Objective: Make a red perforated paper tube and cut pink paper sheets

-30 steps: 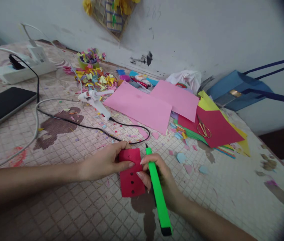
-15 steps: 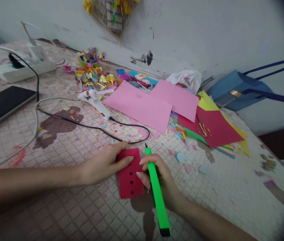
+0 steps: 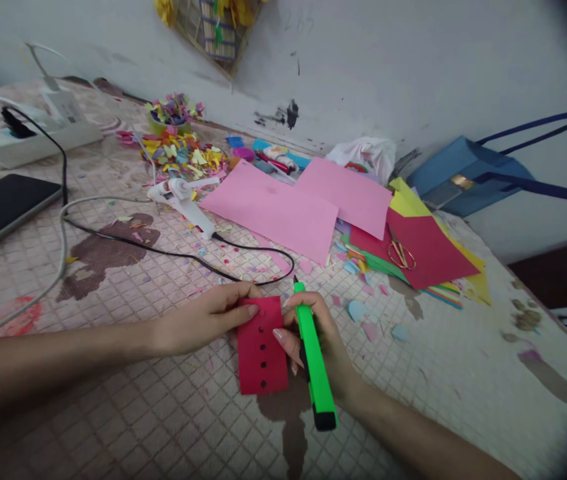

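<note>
My left hand [image 3: 223,315] grips the upper left part of a small red paper card [image 3: 274,367], thumb on top and fingers behind. A column of several black dots runs down the card, with a faint dark mark near its top. In my right hand [image 3: 316,333] is a bright green marker [image 3: 314,360], uncapped, its black tip pointing up and away from the card. The right thumb lies at the card's right edge; whether it presses on the paper I cannot tell.
Beyond my hands lie a white glue gun [image 3: 186,207] with a looping black cord, pink paper sheets [image 3: 273,210], and gold scissors [image 3: 401,255] on red paper [image 3: 433,250]. A black tablet [image 3: 6,210] and power strip [image 3: 38,143] are left; a blue bag [image 3: 471,177] stands right.
My left thumb has slid back toward the card's top left, uncovering another dot. The marker has tilted, its back end rising, and the tip remains off the card. The view has shifted slightly.
</note>
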Demonstrator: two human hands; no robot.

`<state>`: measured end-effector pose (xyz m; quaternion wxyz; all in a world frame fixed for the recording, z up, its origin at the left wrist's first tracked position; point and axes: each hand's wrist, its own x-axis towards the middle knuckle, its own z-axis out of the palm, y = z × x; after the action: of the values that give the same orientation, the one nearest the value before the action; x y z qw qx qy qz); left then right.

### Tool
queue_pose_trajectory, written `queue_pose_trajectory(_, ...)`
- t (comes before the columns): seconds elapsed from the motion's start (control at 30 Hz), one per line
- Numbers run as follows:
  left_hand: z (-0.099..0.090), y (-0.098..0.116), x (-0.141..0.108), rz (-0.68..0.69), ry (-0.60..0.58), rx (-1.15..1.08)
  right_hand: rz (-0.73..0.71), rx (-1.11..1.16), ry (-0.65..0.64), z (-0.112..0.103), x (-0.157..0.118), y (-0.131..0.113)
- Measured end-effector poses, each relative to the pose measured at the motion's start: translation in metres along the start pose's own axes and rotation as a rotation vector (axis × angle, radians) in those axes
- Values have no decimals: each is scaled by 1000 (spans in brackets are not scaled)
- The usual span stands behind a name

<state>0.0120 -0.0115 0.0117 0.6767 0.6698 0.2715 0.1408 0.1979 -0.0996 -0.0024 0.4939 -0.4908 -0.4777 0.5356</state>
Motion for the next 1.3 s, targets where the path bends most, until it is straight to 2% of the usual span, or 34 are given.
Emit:
queue_pose_trajectory(0.17,-7,2,4,25,-43,-105,15,12,-5,-1,0,-1)
queue_pose_trajectory(0.67,-5,-1,6,24,-32,-78,-1,-108,-31,-3,-5,3)
queue_pose_trajectory(0.8,-1,-2,5,25,10,-9,-13,-92,-52,-1,-6,2)
queue_pose_trajectory(1.0,7,-2,2,85,139,256,-96,-195,-70,-2,-9,7)
queue_pose_trajectory(1.3,13,-7,-1,142,180,250,-104,-209,-74,-1,-10,4)
